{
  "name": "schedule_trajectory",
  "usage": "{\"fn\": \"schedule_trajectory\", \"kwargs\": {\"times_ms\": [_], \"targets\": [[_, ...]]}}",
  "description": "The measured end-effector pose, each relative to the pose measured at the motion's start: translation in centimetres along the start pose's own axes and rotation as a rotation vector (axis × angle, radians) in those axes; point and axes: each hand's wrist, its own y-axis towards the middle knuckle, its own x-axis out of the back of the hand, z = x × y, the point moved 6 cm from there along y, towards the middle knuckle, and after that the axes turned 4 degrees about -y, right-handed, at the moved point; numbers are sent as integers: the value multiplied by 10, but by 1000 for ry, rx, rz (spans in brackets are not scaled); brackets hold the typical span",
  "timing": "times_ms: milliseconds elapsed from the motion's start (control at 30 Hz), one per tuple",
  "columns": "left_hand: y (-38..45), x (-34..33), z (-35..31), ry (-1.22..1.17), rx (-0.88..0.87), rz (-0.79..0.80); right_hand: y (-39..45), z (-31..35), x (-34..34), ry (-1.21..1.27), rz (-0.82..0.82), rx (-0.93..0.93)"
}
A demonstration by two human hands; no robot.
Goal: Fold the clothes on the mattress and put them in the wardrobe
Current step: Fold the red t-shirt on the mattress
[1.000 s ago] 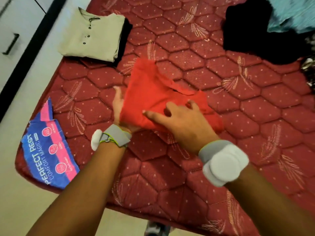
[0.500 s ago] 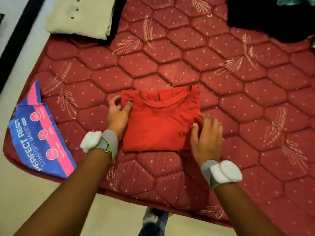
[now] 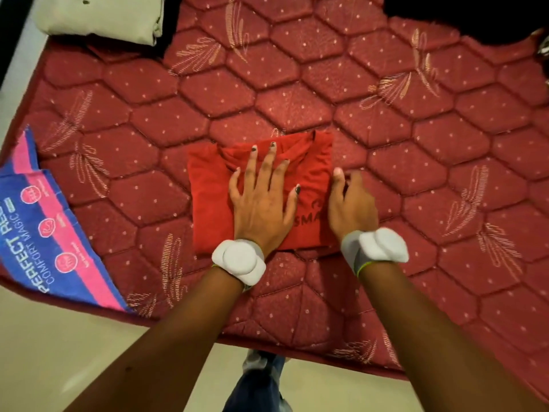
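Note:
A folded red shirt (image 3: 208,200) lies on the red quilted mattress (image 3: 297,93), near its front edge. My left hand (image 3: 261,200) presses flat on top of it with the fingers spread towards the collar. My right hand (image 3: 352,203) sits against the shirt's right edge, thumb at the edge and fingers curled. Whether it pinches the cloth is not visible. A folded beige shirt (image 3: 98,19) lies at the mattress's far left corner. The wardrobe is out of view.
A dark pile of clothes (image 3: 463,16) lies at the far right of the mattress. A blue and pink mattress label (image 3: 44,233) hangs over the left corner. Pale floor (image 3: 59,352) borders the front edge, with my jeans leg (image 3: 255,388) below.
The red shirt went from half-folded to a neat rectangle. My left hand moved from its left edge onto its top and now presses flat. My right hand stays at the right edge.

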Motion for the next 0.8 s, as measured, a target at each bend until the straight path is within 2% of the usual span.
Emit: {"fn": "schedule_trajectory", "kwargs": {"times_ms": [67, 133, 233, 333, 400, 500, 533, 567, 633, 667, 733, 800], "targets": [[3, 1, -18, -13, -57, -31, 25, 11, 1, 237, -8, 109], [-3, -6, -36, -26, -133, 6, 53, 21, 0, 301, 20, 178], [-27, -29, -58, 37, -309, 126, 87, 38, -2, 232, 90, 233], [-35, -42, -59, 89, -382, 185, 104, 49, -3, 148, 105, 285], [-30, -45, -59, 77, -434, 232, 107, 46, -9, 74, 94, 266], [-25, -32, -56, -71, -514, 233, 95, 31, -5, 151, 27, 177], [-23, -19, -49, -170, -448, 164, 87, 24, -1, 198, 7, 136], [-19, -5, -36, -246, -310, 51, 77, 15, 2, 221, 4, 78], [-20, 18, 10, -251, 143, -179, 52, -3, 3, 151, 35, -35], [-27, 27, 35, -201, 409, -239, 37, -8, 3, 102, 61, -57], [-44, 31, 72, -128, 835, -172, 11, -8, -1, 82, 140, -76], [-56, 23, 84, -126, 1011, -5, -2, -6, -9, 112, 234, -131]]}}
